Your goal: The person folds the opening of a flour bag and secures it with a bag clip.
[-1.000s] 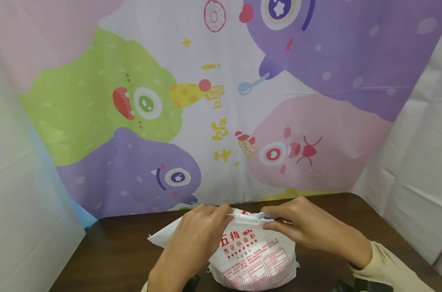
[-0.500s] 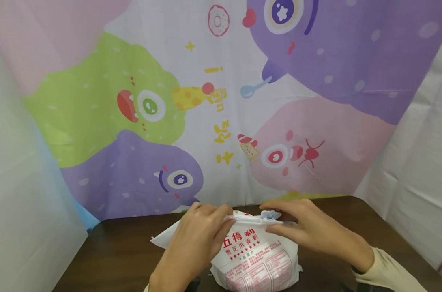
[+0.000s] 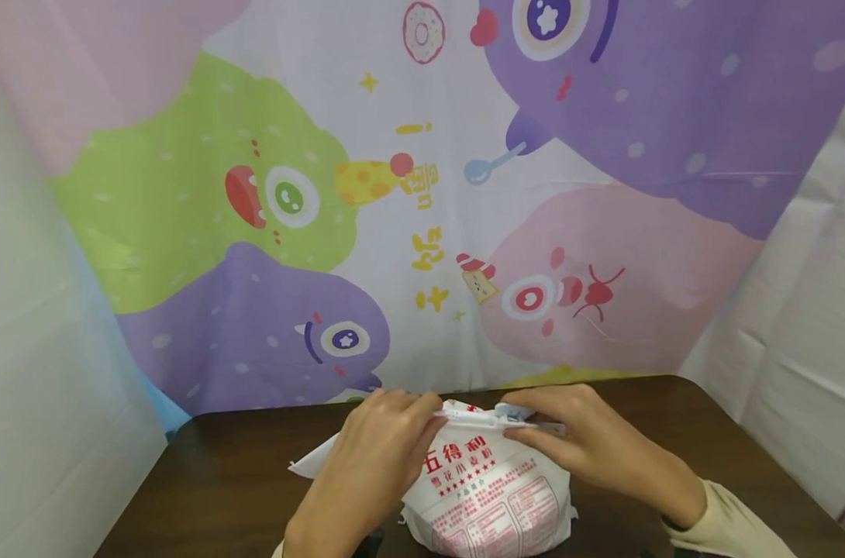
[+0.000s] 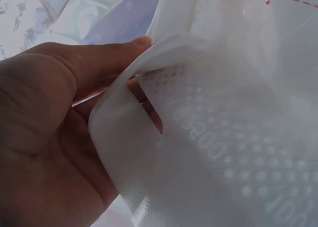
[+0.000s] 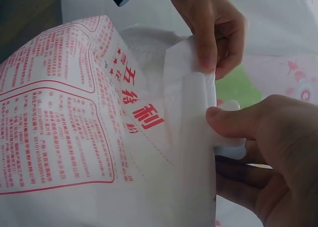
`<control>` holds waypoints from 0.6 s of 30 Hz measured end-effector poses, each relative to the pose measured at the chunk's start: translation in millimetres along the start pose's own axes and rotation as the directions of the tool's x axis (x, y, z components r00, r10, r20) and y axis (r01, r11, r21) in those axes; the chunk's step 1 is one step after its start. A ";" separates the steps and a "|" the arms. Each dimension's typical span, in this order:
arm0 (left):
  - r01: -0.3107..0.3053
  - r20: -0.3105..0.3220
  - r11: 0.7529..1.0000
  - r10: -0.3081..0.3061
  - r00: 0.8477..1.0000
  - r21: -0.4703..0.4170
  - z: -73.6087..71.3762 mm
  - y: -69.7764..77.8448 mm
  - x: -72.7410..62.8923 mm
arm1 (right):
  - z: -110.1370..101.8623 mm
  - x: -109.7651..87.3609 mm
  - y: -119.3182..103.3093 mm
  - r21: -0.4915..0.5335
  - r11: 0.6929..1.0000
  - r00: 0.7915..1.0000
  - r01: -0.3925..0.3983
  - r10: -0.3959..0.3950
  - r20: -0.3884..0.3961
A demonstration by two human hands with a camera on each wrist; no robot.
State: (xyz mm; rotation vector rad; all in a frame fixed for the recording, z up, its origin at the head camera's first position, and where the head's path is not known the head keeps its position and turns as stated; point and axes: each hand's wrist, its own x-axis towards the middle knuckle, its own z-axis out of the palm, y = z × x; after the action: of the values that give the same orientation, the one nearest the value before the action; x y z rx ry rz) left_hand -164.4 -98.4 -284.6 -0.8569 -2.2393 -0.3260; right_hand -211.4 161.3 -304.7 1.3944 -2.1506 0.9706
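Note:
A white flour bag (image 3: pixel 485 488) with red Chinese print stands on the table, its top folded over into a flat strip. My left hand (image 3: pixel 381 434) pinches the fold at its left part, thumb on the near side in the right wrist view. At the fold's right part my right hand (image 3: pixel 583 434) pinches a pale blue clip (image 3: pixel 512 411) against the bag, its thumb (image 5: pixel 228 121) lying on the fold. The clip also shows behind that thumb in the right wrist view, mostly hidden. In the left wrist view, a loose bag corner (image 4: pixel 124 142) hangs over the left fingers.
The dark brown table (image 3: pixel 220 473) runs back to a cartoon-printed curtain (image 3: pixel 394 232). White cloth walls (image 3: pixel 799 310) close in both sides. A bag corner (image 3: pixel 314 457) sticks out left of my left wrist.
My right fingers spread round the clip half a second ago and now sit closer on it, slightly left. A thin strip now shows by the right palm. The left hand keeps its pinch.

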 end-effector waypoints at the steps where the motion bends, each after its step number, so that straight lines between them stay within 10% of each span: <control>1: -0.002 -0.001 1.000 0.002 1.000 0.004 0.2 0.2 0.2 | 0.0 -0.4 0.4 0.003 1.000 1.000 0.003 -0.003 -0.001; 11: -0.016 -0.026 1.000 0.017 1.000 0.008 2.3 0.2 0.9 | 5.5 -3.5 7.4 -0.029 0.995 0.992 0.094 -0.096 -0.081; 18: -0.029 -0.035 0.999 0.028 0.999 -0.014 3.9 0.7 1.1 | 10.4 -11.5 7.1 0.020 0.994 0.986 -0.108 0.110 -0.123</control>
State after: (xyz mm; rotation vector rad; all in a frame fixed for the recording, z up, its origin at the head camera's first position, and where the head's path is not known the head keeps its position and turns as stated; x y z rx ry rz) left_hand -166.6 -95.6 -286.7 -0.8833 -2.1930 -0.3423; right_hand -212.5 162.8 -321.7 1.1993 -2.1498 1.0836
